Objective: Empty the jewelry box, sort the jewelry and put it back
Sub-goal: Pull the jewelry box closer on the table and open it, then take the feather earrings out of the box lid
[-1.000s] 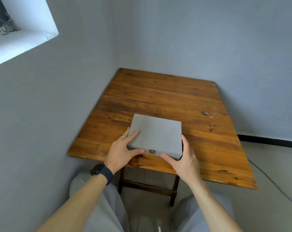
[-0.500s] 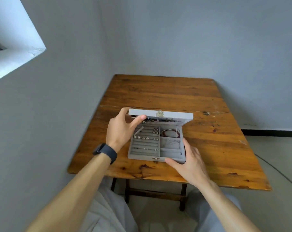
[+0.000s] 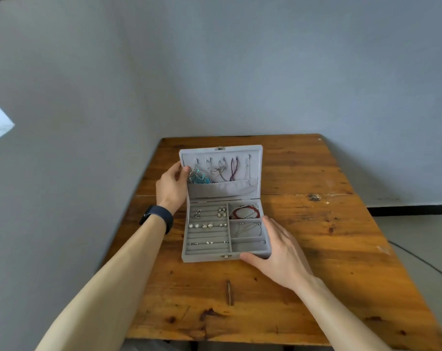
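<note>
- Grey walls met in a corner behind a worn wooden table (image 3: 316, 262). The jewelry box (image 3: 207, 258) sat on it near the left edge, roughly midway between the near and far edges, with its hinge line parallel to the far edge.
- Its lid (image 3: 259, 171) stood open and upright, with necklaces (image 3: 222, 171) hanging inside above a pocket.
- The left hand (image 3: 170, 187) pinched the lid's left edge, thumb on the inner face beside a blue pendant (image 3: 198, 176), fingers hidden behind.
- The right hand (image 3: 280, 249) braced the box's near right corner, with fingers laid fairly straight along the right wall and thumb against the front wall, nothing clenched.
- Earrings (image 3: 207, 225) sat in the padded rows of the left half. A red bracelet (image 3: 246, 211) filled the far right compartment and a thin chain (image 3: 249, 228) the middle one.
- No jewelry lay on the table, so emptying looked to be the step in hand.
- Both bracelets lay just left of the right hand's fingertips, so that hand seemed the nearer for them. The left hand sat closest to the necklaces, though releasing the lid might let it fall.
</note>
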{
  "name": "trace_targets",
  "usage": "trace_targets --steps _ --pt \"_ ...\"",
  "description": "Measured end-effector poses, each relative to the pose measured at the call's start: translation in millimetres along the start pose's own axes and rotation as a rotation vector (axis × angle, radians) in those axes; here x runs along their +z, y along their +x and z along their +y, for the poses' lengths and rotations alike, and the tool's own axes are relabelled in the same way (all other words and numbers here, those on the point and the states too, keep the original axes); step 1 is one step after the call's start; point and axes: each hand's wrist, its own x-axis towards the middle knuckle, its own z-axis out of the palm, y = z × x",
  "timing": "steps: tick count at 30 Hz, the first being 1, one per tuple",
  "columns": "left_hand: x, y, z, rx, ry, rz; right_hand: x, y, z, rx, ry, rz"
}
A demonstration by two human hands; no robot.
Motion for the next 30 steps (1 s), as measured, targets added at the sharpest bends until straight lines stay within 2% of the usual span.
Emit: trace_targets --steps 12,16,23,26,30 --pt "25 43 -15 -0.010 -0.159 -0.001 16 28 1 -0.015 -0.084 0.043" --pt "28 43 -16 -0.090 -0.232 -0.010 16 30 0 0.010 -0.069 0.017" --pt "23 39 -17 -0.212 -0.328 -0.132 14 26 -4 0.044 -0.049 0.013" --pt "20 26 -13 -0.208 -0.282 -0.165 10 25 -7 0.047 -0.029 -0.017" --pt "21 -20 -22 -0.146 -0.057 -0.176 1 28 -19 0.055 0.078 -0.055"
